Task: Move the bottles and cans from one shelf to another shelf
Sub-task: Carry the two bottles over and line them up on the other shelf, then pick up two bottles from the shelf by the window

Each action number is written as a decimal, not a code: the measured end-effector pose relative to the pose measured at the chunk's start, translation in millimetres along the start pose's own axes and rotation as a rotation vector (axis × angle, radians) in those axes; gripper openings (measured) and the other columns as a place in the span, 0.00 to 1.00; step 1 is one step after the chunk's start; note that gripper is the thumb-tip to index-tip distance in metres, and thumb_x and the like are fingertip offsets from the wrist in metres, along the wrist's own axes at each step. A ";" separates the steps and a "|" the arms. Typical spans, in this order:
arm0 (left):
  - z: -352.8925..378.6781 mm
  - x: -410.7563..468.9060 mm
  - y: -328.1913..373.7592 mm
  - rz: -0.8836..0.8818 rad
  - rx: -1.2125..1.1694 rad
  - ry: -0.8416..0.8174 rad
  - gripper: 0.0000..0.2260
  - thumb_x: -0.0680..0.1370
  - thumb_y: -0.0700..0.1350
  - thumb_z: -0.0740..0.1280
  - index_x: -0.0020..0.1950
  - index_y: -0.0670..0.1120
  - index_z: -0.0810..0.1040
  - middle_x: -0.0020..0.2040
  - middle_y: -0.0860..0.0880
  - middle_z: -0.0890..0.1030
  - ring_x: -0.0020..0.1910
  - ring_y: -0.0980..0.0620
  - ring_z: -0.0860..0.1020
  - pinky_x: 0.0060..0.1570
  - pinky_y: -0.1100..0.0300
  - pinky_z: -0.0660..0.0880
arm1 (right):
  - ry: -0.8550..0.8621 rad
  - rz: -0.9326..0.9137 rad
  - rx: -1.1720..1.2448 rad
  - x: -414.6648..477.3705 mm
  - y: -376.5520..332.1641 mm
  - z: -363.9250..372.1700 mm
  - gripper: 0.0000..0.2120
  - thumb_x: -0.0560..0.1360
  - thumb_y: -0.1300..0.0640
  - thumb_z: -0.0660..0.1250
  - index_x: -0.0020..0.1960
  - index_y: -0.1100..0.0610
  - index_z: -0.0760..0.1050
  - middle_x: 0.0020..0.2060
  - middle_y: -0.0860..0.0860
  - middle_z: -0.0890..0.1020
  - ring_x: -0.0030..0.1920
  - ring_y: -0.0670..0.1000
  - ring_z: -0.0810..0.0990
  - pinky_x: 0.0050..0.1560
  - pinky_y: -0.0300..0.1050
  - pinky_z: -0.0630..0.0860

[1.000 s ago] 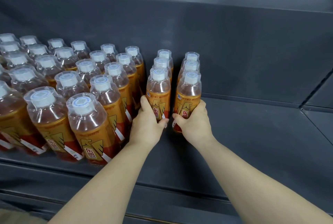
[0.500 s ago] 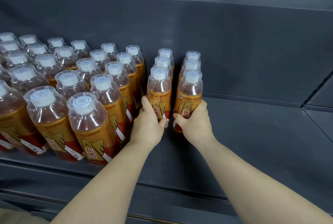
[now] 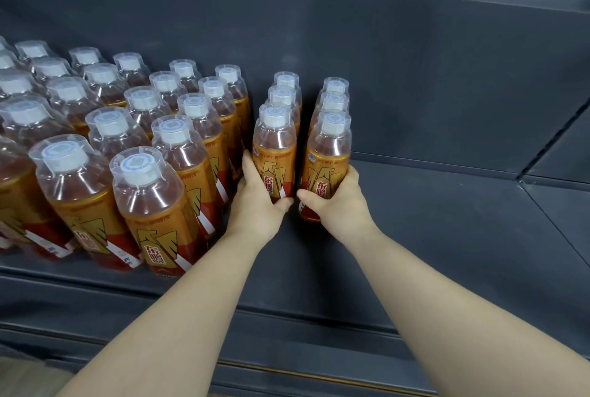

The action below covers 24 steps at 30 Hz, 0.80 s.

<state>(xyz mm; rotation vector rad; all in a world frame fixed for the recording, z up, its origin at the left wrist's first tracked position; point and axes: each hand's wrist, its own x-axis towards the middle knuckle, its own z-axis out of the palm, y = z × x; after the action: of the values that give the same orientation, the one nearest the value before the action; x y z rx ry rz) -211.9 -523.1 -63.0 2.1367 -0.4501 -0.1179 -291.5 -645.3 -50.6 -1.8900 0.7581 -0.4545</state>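
Two short rows of orange-labelled bottles with white caps stand on the dark shelf (image 3: 447, 237), a little right of a large block of the same bottles (image 3: 137, 154). My left hand (image 3: 260, 202) grips the front bottle of the left row (image 3: 274, 154) low on its label. My right hand (image 3: 338, 205) grips the front bottle of the right row (image 3: 329, 160) the same way. Both bottles stand upright on the shelf, each with two more bottles lined up behind it.
The shelf's dark back wall (image 3: 415, 77) rises just behind the rows. A seam in the shelf floor (image 3: 542, 205) runs at the right. The shelf's front lip (image 3: 287, 333) crosses under my forearms.
Both hands keep their hold on the two front bottles. The hands and bottles have barely shifted; the view has edged slightly.
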 end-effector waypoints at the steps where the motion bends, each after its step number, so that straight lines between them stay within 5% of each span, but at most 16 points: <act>1: -0.8 -2.4 0.8 -0.014 -0.010 0.000 0.51 0.74 0.48 0.76 0.81 0.51 0.40 0.76 0.44 0.64 0.73 0.43 0.67 0.70 0.44 0.68 | -0.018 0.012 -0.004 -3.7 0.1 -4.6 0.48 0.70 0.48 0.79 0.78 0.53 0.52 0.70 0.51 0.71 0.69 0.53 0.73 0.68 0.54 0.73; 4: -0.1 -13.4 2.5 -0.029 0.004 0.022 0.50 0.74 0.50 0.76 0.82 0.49 0.40 0.78 0.44 0.60 0.76 0.43 0.63 0.72 0.45 0.65 | -0.051 0.043 -0.050 -17.1 0.4 -20.1 0.52 0.72 0.46 0.76 0.81 0.54 0.45 0.78 0.51 0.62 0.76 0.54 0.64 0.71 0.54 0.67; 13: 4.5 -66.5 21.4 0.007 0.208 0.080 0.40 0.78 0.55 0.69 0.81 0.48 0.47 0.79 0.44 0.60 0.77 0.42 0.61 0.73 0.43 0.65 | -0.121 -0.046 -0.483 -64.6 15.0 -76.3 0.37 0.80 0.37 0.57 0.81 0.54 0.51 0.81 0.52 0.55 0.80 0.54 0.52 0.77 0.52 0.58; 18: 24.3 -116.0 52.3 0.156 0.409 -0.020 0.35 0.81 0.57 0.63 0.82 0.48 0.49 0.82 0.45 0.53 0.80 0.42 0.51 0.78 0.44 0.52 | -0.102 -0.112 -0.585 -106.6 35.2 -124.0 0.31 0.84 0.41 0.54 0.81 0.54 0.52 0.81 0.52 0.55 0.80 0.54 0.50 0.78 0.51 0.52; 24: 77.8 -194.6 105.7 0.320 0.497 -0.157 0.31 0.82 0.59 0.58 0.81 0.47 0.55 0.81 0.44 0.56 0.80 0.40 0.52 0.78 0.43 0.51 | -0.050 -0.119 -0.698 -180.7 74.8 -204.7 0.30 0.84 0.40 0.52 0.81 0.53 0.53 0.80 0.53 0.55 0.80 0.56 0.50 0.79 0.54 0.50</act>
<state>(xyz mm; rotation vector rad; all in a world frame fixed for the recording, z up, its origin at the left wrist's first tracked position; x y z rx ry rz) -440.9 -567.5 -38.0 2.5112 -0.9913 0.0127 -571.4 -681.5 -28.1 -2.5949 0.8400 -0.2218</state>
